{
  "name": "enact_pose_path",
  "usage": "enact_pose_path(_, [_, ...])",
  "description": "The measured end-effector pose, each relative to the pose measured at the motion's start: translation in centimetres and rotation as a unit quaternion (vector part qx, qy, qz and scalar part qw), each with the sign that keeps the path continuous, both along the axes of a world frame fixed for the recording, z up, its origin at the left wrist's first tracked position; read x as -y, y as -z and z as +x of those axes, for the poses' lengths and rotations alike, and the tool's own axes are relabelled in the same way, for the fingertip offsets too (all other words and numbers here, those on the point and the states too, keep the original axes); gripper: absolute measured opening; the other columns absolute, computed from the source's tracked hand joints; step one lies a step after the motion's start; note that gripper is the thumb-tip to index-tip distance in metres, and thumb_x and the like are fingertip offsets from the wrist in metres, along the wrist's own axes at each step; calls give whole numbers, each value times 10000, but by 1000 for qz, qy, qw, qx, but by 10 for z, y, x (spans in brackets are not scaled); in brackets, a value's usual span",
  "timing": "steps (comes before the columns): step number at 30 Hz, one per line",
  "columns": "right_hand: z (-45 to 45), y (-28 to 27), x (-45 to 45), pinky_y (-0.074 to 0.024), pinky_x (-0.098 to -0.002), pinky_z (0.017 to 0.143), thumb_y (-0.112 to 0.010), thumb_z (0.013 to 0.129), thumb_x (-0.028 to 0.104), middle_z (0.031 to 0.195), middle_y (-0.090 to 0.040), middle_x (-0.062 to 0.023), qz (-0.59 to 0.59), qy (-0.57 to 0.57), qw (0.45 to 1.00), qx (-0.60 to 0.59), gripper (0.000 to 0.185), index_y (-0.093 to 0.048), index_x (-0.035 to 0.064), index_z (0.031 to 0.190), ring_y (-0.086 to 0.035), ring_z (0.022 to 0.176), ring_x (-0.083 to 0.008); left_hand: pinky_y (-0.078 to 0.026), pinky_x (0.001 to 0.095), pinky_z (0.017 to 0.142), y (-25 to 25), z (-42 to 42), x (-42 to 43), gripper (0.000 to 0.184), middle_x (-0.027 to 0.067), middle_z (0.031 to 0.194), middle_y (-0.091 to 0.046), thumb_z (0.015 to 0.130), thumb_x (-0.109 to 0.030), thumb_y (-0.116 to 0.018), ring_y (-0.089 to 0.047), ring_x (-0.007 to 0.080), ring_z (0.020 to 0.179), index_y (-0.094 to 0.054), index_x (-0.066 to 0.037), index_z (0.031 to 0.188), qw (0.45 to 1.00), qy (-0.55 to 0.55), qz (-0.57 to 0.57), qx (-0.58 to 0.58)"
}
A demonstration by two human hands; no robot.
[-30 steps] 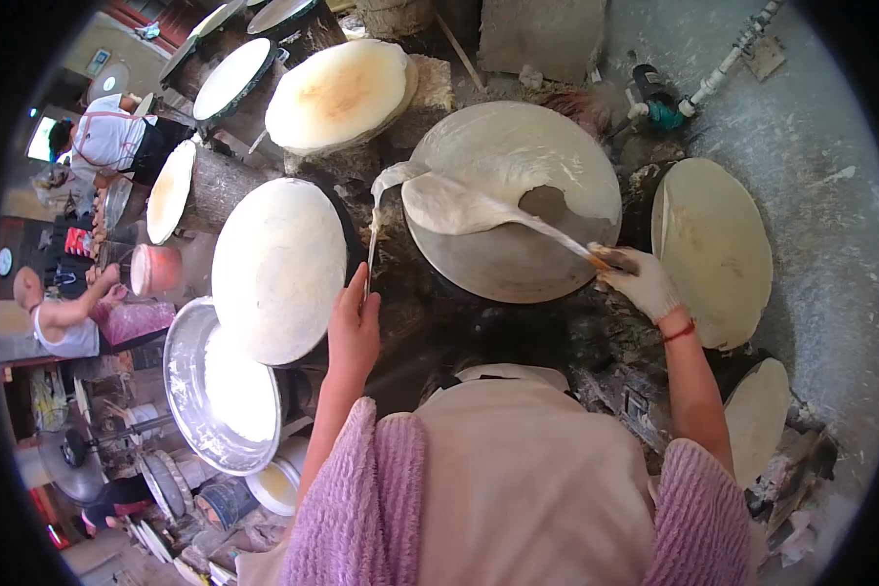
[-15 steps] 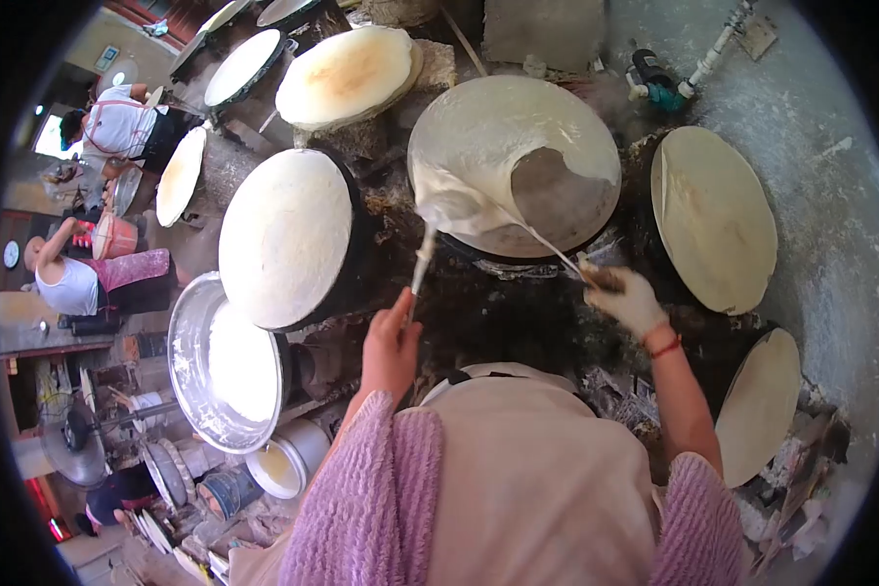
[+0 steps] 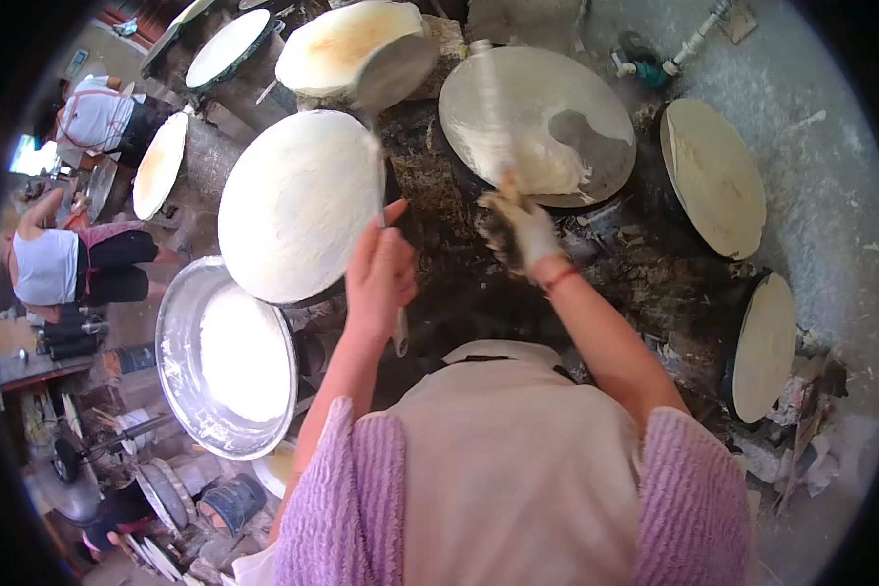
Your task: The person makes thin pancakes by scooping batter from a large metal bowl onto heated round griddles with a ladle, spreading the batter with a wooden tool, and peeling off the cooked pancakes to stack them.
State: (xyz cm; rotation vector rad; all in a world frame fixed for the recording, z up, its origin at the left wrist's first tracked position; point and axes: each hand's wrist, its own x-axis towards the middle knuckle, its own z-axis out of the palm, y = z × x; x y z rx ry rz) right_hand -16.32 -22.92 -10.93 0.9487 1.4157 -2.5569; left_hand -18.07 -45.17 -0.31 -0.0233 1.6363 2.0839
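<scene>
My left hand (image 3: 381, 278) is closed around the long handle of a ladle (image 3: 397, 72). Its round grey head is raised beside the far pan, blurred by motion. My right hand (image 3: 529, 232), in a whitish glove with a red band at the wrist, grips a flat spreading tool (image 3: 490, 103), also blurred, which reaches over a round griddle (image 3: 610, 161). Pale batter (image 3: 527, 161) covers much of that griddle, with a bare grey patch at its right. Left of my hands, a griddle carries a broad white flatbread (image 3: 298, 205).
Other griddles with flatbreads (image 3: 718, 181) stand right and far left. A metal basin of white batter (image 3: 171, 391) sits at left. Two people (image 3: 49, 269) work farther left. A pump (image 3: 645, 63) is by the wall.
The ladle has moved from the batter up and left. My right hand has shifted left and upward, turning its tool upright over the griddle. The bare patch looks smaller. The view has shifted.
</scene>
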Motion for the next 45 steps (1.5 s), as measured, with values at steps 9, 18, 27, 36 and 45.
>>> enact_pose_path(9, [46, 1, 52, -290, -221, 360, -647, 875, 361, 575, -500, 3, -106, 101, 987, 65, 253, -641, 116, 940, -411, 388, -83, -242, 185, 382, 37, 21, 102, 345, -40, 657, -328, 1011, -197, -399, -286, 33, 463, -423, -42, 1318, 980, -176, -13, 95])
enact_pose_path(18, [129, 0, -113, -468, -328, 443, -699, 856, 311, 700, -623, -77, 65, 59, 988, 129, 323, -617, 31, 992, -578, 501, -183, -237, 187, 377, 41, 50, 94, 322, -36, 657, -328, 1012, -215, -415, -280, 37, 461, -475, -40, 1276, 974, -211, 29, 84])
enact_pose_path(27, [111, -16, -170, -504, -455, 710, -510, 893, 546, 896, -659, -200, 555, -112, 815, 124, 536, -617, 22, 932, -654, 840, -328, -208, 194, 375, 36, 88, 5, 298, -49, 657, -310, 1003, -194, -427, -256, 38, 471, -506, -45, 1249, 967, -237, 4, 96])
enact_pose_path(36, [76, 7, -262, -415, -275, 400, -560, 930, 406, 693, -586, 5, 201, -178, 957, 112, 361, -627, 51, 926, -520, 473, -87, -194, 193, 376, 13, 101, -84, 283, -63, 634, -277, 999, -170, -427, -237, 28, 465, -491, -56, 1249, 973, -201, -42, 101])
enact_pose_path(45, [123, 2, -268, -441, -244, 414, -705, 841, 308, 875, -678, -32, 262, 41, 956, -124, 536, -525, 96, 1299, -572, 489, -96, -196, 189, 367, -18, 99, -116, 310, -62, 622, -302, 987, -169, -451, -252, 22, 440, -461, -54, 1275, 985, -135, -103, 32])
